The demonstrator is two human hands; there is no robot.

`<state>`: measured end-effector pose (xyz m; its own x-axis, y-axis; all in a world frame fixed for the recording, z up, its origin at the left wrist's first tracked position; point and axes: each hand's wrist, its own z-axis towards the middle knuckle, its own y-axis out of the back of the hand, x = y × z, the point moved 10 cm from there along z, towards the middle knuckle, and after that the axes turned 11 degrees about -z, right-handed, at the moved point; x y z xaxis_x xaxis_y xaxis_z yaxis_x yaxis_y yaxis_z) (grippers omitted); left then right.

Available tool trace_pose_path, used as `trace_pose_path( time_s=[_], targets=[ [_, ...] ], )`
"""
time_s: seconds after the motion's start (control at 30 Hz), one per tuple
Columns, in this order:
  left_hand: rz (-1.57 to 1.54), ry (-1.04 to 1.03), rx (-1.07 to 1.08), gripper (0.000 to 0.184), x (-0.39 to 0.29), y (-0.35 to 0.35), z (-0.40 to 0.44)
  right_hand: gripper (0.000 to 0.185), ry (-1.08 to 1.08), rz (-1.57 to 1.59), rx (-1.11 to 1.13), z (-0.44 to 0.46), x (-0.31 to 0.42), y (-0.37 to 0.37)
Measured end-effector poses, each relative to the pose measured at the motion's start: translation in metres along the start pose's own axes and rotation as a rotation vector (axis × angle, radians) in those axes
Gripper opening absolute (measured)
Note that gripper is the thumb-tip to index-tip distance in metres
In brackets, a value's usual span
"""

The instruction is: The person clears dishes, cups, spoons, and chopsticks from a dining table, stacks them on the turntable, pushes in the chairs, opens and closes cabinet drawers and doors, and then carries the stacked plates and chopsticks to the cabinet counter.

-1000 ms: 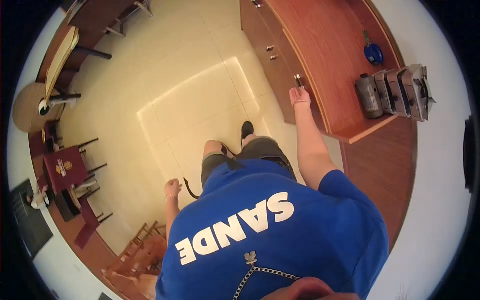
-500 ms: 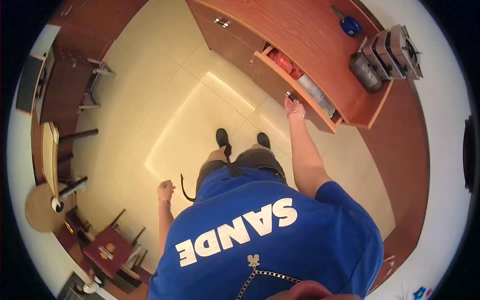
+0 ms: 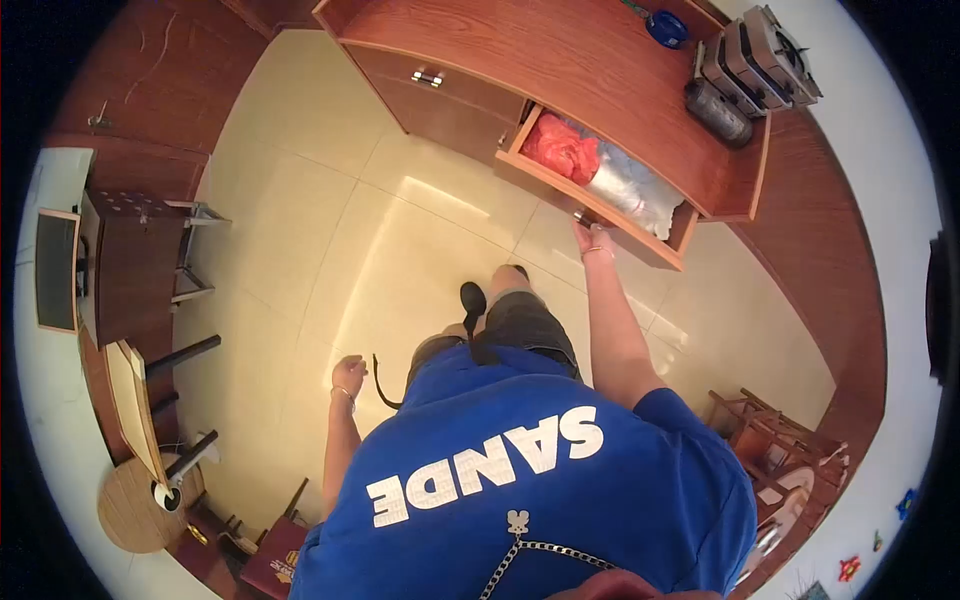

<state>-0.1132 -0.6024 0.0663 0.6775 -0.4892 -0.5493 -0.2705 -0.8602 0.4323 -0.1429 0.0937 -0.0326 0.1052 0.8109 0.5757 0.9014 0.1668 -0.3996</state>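
Opening the drawer (image 3: pixel 640 240) seems under way: right hand (image 3: pixel 596 240) at its handle (image 3: pixel 583 216), pinch unclear; left hand (image 3: pixel 349 374) hangs half-open. Red bag (image 3: pixel 560 150) and clear plastic (image 3: pixel 628 190) lie inside; any further pull calls for even force

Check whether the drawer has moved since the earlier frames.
Yes, outward. Against the countertop, the drawer looked shut at first, then partly open; now it juts out further, with the right hand at its handle.
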Motion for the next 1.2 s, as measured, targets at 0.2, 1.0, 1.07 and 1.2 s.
trace_pose_path(
  time_s=[0.2,1.0,1.07,1.2],
  targets=[
    [-0.071,0.136,-0.015,0.031,0.042,0.039,0.013,0.03,-0.023,0.112,-0.111,0.025,-0.001,0.003],
    [0.277,-0.288,0.137,0.035,-0.239,0.043,0.184,0.046,-0.369,-0.546,0.328,-0.046,-0.187,-0.283],
    [0.311,-0.261,0.143,0.037,-0.237,0.059,0.193,0.044,-0.324,-0.454,0.441,-0.045,-0.201,-0.345],
    [0.4,-0.211,0.174,0.035,-0.205,0.102,0.241,0.035,-0.252,-0.317,0.371,-0.005,-0.226,-0.418]
  ],
)
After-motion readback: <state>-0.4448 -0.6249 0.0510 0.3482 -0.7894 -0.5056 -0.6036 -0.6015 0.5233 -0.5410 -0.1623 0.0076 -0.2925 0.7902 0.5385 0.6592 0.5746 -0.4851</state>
